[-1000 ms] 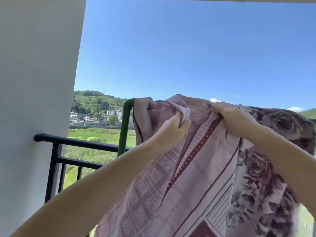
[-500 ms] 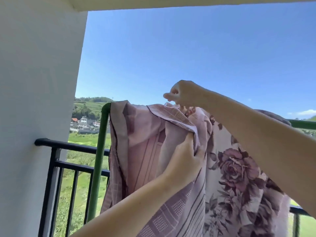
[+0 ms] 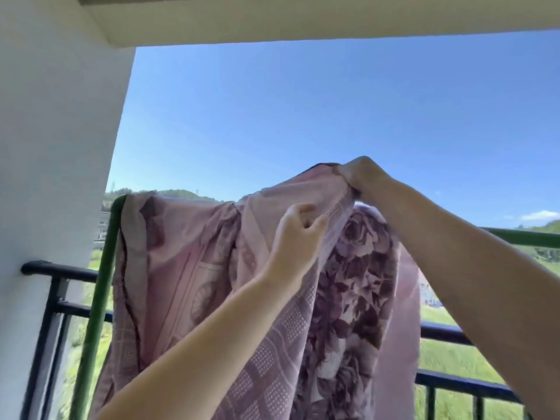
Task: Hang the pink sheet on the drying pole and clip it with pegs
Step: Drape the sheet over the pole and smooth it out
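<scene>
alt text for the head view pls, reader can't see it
Two bare hands grip a pink sheet draped over a green drying pole on a balcony: the right hand lifts a fold, the left hand holds it lower. No pegs visible.

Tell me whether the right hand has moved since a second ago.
Yes. The right hand, gripping the pink sheet, has risen from level with the green pole to well above it.

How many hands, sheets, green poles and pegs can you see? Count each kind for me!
Hands: 2, the left hand and the right hand, both gripping the sheet
Pink sheet: 1
Green drying pole: 1
Pegs: 0 in view
Total: 4
</scene>
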